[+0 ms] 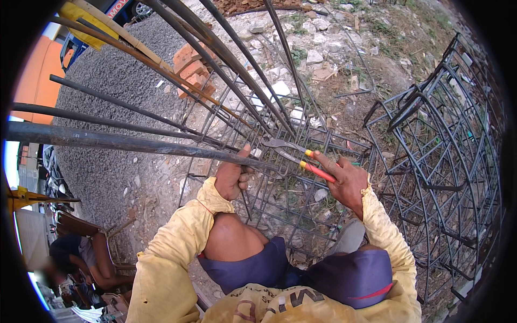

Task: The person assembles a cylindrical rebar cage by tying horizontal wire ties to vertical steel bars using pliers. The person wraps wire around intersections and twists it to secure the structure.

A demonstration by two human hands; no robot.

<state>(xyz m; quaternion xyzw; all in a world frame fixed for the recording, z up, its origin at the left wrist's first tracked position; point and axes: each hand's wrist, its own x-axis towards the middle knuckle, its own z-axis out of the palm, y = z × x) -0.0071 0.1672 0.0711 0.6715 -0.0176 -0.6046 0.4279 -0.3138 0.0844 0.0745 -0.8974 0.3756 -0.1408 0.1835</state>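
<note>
My right hand [347,180] grips the red and yellow handles of a pair of pincers [296,153], whose metal jaws point left toward a bar crossing in the rebar cage [280,129]. My left hand [232,177] is closed around a thin steel bar of the cage, just under a thick long bar [124,142] that runs off to the left. Both arms wear yellow sleeves. My knees in dark blue shorts sit below the hands, close against the cage.
A stack of finished bar cages [441,145] stands at the right. A grey gravel heap [113,97] and red bricks [193,70] lie behind. Rubble covers the ground at the top. A person sits on a brown chair [99,247] at lower left.
</note>
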